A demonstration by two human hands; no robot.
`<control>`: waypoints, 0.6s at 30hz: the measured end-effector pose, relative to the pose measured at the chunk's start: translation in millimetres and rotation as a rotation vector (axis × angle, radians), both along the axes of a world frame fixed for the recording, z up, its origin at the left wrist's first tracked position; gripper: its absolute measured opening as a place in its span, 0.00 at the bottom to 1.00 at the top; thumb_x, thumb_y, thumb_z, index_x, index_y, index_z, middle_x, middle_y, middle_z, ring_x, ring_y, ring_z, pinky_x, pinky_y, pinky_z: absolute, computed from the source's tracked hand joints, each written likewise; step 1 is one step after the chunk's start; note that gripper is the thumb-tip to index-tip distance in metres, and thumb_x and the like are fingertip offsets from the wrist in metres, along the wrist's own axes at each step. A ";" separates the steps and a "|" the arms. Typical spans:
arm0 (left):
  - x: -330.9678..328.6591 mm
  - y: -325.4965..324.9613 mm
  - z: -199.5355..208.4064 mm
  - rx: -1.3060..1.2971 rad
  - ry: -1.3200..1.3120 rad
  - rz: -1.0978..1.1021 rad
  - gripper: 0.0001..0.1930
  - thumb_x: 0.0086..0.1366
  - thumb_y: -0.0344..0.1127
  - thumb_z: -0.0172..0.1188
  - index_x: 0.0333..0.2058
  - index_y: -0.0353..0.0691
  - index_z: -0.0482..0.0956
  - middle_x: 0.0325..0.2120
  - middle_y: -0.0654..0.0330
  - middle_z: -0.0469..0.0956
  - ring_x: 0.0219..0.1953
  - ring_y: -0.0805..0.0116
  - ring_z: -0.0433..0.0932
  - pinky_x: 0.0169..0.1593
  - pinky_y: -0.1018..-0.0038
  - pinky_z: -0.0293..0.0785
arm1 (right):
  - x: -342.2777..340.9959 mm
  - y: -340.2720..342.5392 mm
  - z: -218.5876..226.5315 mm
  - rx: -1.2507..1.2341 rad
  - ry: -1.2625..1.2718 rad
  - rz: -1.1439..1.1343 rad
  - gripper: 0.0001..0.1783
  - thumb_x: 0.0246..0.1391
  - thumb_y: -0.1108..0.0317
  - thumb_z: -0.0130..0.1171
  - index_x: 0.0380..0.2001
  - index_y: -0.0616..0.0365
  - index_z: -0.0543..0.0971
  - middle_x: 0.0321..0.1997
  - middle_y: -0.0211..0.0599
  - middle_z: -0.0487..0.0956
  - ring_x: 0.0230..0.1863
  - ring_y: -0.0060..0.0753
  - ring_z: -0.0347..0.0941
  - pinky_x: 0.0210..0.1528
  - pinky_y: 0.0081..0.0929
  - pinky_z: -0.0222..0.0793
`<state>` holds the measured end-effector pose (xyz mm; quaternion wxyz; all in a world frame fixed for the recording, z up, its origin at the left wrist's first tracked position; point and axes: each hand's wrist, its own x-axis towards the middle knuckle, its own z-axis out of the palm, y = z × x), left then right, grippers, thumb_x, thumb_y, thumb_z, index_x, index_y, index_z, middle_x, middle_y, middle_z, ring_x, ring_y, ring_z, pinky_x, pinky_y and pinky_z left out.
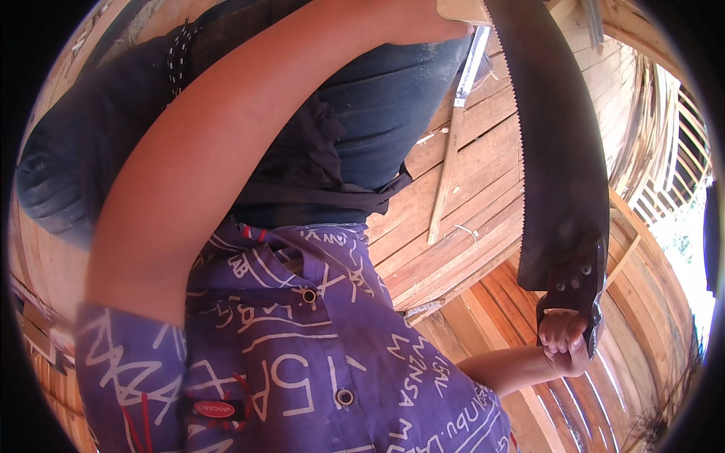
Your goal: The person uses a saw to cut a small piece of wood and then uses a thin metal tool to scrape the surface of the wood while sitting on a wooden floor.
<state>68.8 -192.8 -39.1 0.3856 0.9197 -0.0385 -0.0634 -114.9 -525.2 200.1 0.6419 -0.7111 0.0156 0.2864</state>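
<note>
Your right hand [563, 336] is closed tight around the dark handle of the hand saw [555, 151], fingers curled through the grip at the lower right of the view. From there the long dark blade sweeps up and away, its toothed edge facing the wooden plank floor [468, 219], and its far tip reaches a pale piece of wood [461, 9] at the top edge. Your left arm crosses the whole view toward that same spot, but the left hand itself sits beyond the top edge (so I cannot tell whether it is open or gripping).

To saw well from here, I would judge that you should keep your wrist in line with the blade, let the teeth do the cutting with long, light strokes, and keep your left fingers clear of the toothed edge.

Farther out, a thin wooden lath [444, 181] with a strip of metal [472, 64] at its upper end lies on the floor planks beside your dark trousers. Your purple patterned shirt [302, 362] fills the lower middle of the view.
</note>
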 end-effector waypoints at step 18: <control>2.5 -6.5 -18.3 0.166 -0.270 0.000 0.32 0.49 0.59 0.68 0.37 0.31 0.78 0.27 0.46 0.82 0.32 0.49 0.84 0.37 0.58 0.80 | -14.2 5.8 43.0 -0.138 -0.028 -0.155 0.22 0.61 0.65 0.60 0.16 0.57 0.65 0.09 0.27 0.62 0.09 0.23 0.57 0.11 0.23 0.52</control>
